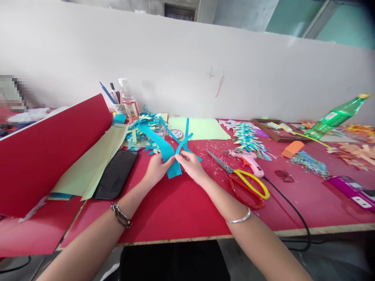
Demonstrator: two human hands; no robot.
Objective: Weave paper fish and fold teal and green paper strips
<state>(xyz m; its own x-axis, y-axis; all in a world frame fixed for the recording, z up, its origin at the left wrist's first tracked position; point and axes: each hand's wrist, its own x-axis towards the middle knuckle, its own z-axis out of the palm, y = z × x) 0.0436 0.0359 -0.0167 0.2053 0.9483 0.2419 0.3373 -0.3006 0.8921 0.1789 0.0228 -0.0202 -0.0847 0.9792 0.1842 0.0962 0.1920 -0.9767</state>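
Between my two hands is a wide blue paper strip [159,141], its lower end hanging below my fingers. My left hand [156,168] is closed on the strip's left side. My right hand [190,164] pinches it at the right edge, close to my left fingertips, where a narrower blue strip [184,141] also rises from the fingers; I cannot tell whether the two are joined. Just beyond lies a pile of woven blue and pale green paper strips [146,127]. Scissors [241,179] with red and yellow handles rest right of my right hand.
A black phone [116,175] lies left, beside pale green paper [88,166] and a red board [58,152]. A pink glue gun [249,160] with a black cord is at right. Behind stand a clear bottle [129,99] and a tilted green bottle [336,117]. A white partition [181,70] closes the back.
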